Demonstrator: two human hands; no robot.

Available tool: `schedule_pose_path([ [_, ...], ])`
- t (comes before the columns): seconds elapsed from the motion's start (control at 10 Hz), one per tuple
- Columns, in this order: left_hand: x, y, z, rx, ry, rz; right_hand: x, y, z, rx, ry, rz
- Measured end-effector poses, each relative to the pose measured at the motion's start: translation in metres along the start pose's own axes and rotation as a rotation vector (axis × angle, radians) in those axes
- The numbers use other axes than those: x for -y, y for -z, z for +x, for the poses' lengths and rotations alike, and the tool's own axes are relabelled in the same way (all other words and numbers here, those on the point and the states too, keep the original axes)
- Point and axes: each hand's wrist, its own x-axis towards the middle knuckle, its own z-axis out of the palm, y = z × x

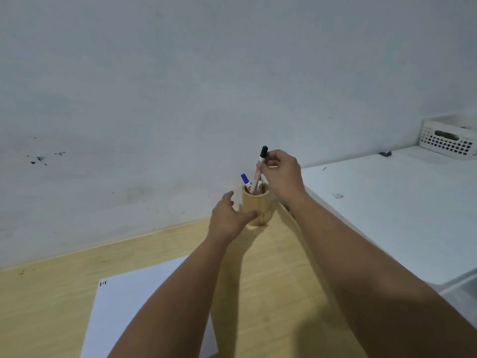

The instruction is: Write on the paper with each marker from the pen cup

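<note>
Pen cup: wooden pen cup point(256, 206) at the far edge of the wooden desk point(51, 293), against the wall point(180, 73).
Right hand: right hand point(282, 175) pinching the black-capped marker point(260, 169), its lower end inside the cup.
Left hand: left hand point(228, 218) spread, thumb touching the cup's side.
Blue-capped marker: blue-capped marker point(245, 180) leaning in the cup.
Paper: paper point(129, 306) near the front, small dark marks at its corner.
Right side: white basket point(447, 136) on a white surface point(387, 215).

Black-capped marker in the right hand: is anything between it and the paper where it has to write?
Only the person's own left forearm, which lies across the paper. The right hand holds the black-capped marker, its lower end still in the pen cup; the wooden desk between cup and paper is bare.
</note>
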Motion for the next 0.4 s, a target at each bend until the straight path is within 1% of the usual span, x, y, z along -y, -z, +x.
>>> schedule_pose_path([
  [0.1,0.006,-0.022,0.013,-0.021,-0.029,-0.023,-0.017,-0.015,0.001,0.051,-0.024,-0.094],
  [0.2,0.012,-0.037,0.021,-0.028,-0.066,-0.114,-0.03,-0.025,-0.002,0.094,-0.064,-0.157],
  [0.3,0.013,-0.038,0.021,-0.057,-0.062,-0.113,-0.029,-0.029,-0.005,0.13,-0.088,-0.222],
  [0.4,0.012,-0.032,0.018,-0.092,-0.059,-0.101,-0.014,-0.025,-0.006,0.088,-0.11,-0.207],
])
